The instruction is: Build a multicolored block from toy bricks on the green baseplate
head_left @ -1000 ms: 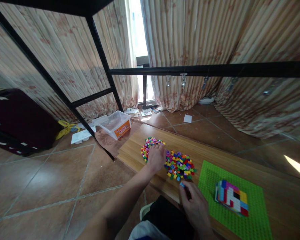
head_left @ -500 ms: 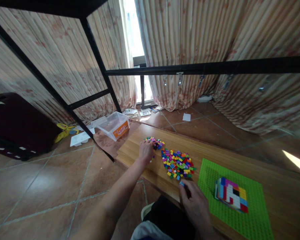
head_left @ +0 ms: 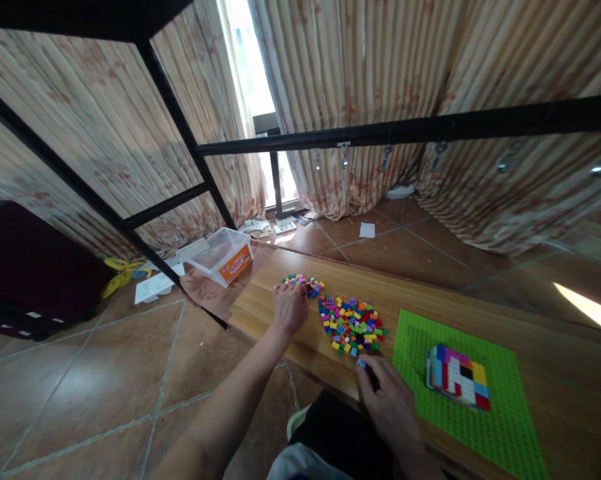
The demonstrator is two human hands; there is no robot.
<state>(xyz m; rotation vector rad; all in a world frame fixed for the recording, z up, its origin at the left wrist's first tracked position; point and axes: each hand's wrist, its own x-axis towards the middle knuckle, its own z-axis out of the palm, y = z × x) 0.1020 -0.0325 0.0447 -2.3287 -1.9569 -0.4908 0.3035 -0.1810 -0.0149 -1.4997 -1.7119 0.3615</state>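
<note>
My left hand (head_left: 290, 307) is at the smaller heap of building bricks (head_left: 310, 287), its fingers bent down and pinched together at the near edge of the heap. What lies between its fingertips is hidden. A small light-blue building brick (head_left: 361, 363) is pinched between the thumb and forefinger of my right hand (head_left: 387, 393), just in front of the larger heap of mixed bricks (head_left: 350, 323). Right of this hand lies a green baseplate (head_left: 495, 360). On it stands a low block of stacked bricks (head_left: 457, 377), its top patterned in several colours.
The wooden bench top (head_left: 260, 300) carries the bricks and baseplate. Beyond its left end stands a clear plastic box (head_left: 215, 257) with an orange label. A black metal frame (head_left: 340, 137) crosses behind, before the curtains (head_left: 360, 73). A dark suitcase (head_left: 35, 267) stands far left.
The whole view has shifted slightly as the head turned. My left hand stays at the smaller heap, and my right hand keeps the light-blue brick in nearly the same spot.
</note>
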